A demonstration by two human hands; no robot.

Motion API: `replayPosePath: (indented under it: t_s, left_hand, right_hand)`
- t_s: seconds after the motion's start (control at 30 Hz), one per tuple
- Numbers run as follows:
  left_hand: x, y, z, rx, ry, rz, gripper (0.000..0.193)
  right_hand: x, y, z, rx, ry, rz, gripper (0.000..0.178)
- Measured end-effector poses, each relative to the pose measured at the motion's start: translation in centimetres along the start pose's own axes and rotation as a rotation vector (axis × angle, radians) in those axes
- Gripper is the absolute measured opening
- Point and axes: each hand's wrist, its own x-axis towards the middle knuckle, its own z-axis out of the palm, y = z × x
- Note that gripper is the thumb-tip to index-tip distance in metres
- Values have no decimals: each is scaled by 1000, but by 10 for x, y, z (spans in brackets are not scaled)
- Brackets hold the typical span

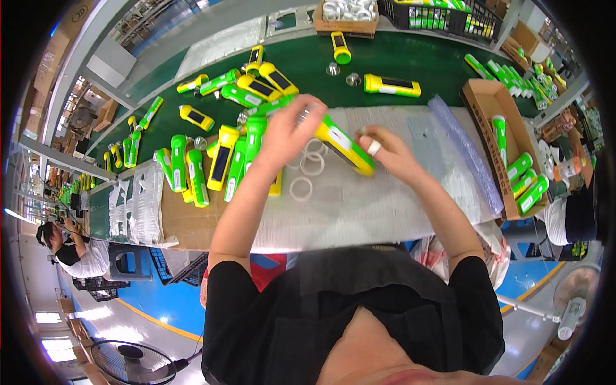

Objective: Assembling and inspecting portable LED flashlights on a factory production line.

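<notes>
My left hand [296, 131] is closed round the upper end of a yellow and green flashlight [346, 147], with something silvery showing at its fingers. The flashlight slants down to the right, its dark panel partly visible. Close by its right side, my right hand [399, 159] has its fingers drawn together on a small white ring [374, 148]. Several white rings [312, 163] lie on the plastic-covered cardboard [378, 215] beneath my hands. To the left lie many more flashlights [221, 163], some of them partly hidden by my left forearm.
A cardboard box [473, 106] holding green flashlights stands at the right, beside a strip of bubble wrap [465, 154]. Silver reflector cups [353, 79] and a flashlight [393, 86] lie on the green belt [430, 58]. Behind it are a box of white rings [346, 27] and a black crate [443, 22].
</notes>
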Motion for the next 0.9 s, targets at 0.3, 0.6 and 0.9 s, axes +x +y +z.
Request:
replayPosePath:
  t_s: [0.3, 0.6, 0.9]
  left_hand:
    - [122, -124, 5, 312, 228, -111, 51]
    - [138, -165, -129, 843, -290, -842, 88]
    - [129, -181, -94, 717, -303, -911, 111]
  right_hand:
    - [139, 50, -122, -1146, 1, -127, 65]
    - [229, 34, -125, -733, 258, -187, 45]
    - [316, -6, 85, -892, -220, -38, 46]
